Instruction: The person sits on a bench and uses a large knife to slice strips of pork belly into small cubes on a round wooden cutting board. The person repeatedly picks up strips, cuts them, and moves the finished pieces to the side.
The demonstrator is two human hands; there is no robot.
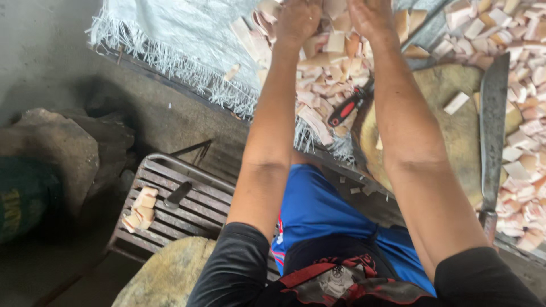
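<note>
Both my arms reach forward to the top of the head view. My left hand (297, 20) and my right hand (372, 16) lie side by side on a heap of pale pink and cream cut pieces (330, 74) spread on a white woven sheet (182, 34). The fingers run past the frame's top edge, so whether they hold pieces is hidden. A round wooden chopping block (449, 113) sits by my right forearm, with one pale piece (456, 103) on it. A big cleaver (492, 131) lies along the block's right side. A red and black handled tool (348, 107) rests among the pieces.
More cut pieces (526, 142) are piled at the right. A slatted metal rack (187, 204) at lower left carries a few pieces (140, 209) and a small dark tool (177, 194). A dark sack (34, 170) lies at far left, a rough stone (165, 276) below the rack.
</note>
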